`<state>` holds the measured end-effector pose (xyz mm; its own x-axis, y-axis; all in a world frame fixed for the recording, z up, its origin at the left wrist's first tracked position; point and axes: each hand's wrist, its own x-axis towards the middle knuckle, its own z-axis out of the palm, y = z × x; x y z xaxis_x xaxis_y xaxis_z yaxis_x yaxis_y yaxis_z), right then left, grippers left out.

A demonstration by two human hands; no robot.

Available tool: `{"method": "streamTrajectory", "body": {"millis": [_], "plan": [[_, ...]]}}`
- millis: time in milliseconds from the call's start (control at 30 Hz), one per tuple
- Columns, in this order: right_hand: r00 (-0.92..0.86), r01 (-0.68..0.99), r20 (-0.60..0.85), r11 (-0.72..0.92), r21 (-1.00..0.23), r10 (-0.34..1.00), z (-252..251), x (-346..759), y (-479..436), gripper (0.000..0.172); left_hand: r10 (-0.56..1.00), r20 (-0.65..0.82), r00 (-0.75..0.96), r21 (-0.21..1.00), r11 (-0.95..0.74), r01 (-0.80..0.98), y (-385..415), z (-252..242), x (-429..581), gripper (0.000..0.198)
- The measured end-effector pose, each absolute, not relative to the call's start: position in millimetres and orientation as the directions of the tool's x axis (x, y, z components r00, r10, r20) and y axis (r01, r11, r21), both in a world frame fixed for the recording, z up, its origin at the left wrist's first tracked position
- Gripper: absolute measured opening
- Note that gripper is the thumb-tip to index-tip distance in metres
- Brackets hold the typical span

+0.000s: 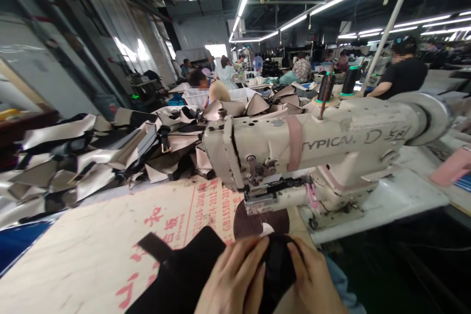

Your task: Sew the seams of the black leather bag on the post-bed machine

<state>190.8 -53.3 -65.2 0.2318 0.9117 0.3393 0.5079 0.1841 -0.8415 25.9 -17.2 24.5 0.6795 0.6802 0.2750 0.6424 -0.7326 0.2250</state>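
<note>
Both hands are low in the view, close together in front of the sewing machine [272,137]. Between them is a black piece of soft material [276,265], bunched upward. My left hand [233,277] is closed on its left side, fingers bent over the top. On the other side my right hand [312,279] grips it, thumb and fingers pressed in. A black flat panel with a strap-like tab [191,270] lies left of my left hand; whether it joins the held piece is hidden. Just beyond my fingers, a dark brown rounded piece [245,221] sits below the machine's sewing arm.
Plywood with red printing [147,235] forms the tabletop at left. A large heap of beige and black sewn pieces [110,147] covers its far side. Thread cones [348,81] stand behind the machine. A pink object [451,167] is at right. Several people work further back.
</note>
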Motion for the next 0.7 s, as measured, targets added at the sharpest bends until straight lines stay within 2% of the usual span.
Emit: {"method": "streamTrajectory", "body": {"millis": [67,200,333,500,700], "plan": [[0.238,0.440,0.291,0.164,-0.883,0.927,-52.5,194.6,-49.7,0.037,0.704,0.261,0.661,0.233,-0.710,0.665,-2.4,35.5,23.3,0.039],[0.169,0.409,0.191,0.107,-0.906,0.967,-21.9,204.1,-49.6,0.042,0.703,0.084,0.706,0.469,-0.653,0.595,10.8,26.6,27.0,0.026],[0.073,0.305,0.057,0.032,-0.952,0.996,7.7,215.6,-52.4,0.047,0.795,-0.034,0.605,0.609,-0.464,0.644,1.8,22.8,32.0,0.034],[-0.001,0.208,-0.022,-0.021,-0.978,1.000,25.5,221.0,-50.9,0.047,0.797,-0.164,0.582,0.676,-0.338,0.654,-5.8,38.8,32.9,0.042],[-0.048,0.162,-0.023,-0.014,-0.987,0.999,21.7,216.8,-46.3,0.048,0.837,-0.133,0.531,0.667,-0.321,0.673,-11.1,49.4,26.3,0.041]]}}
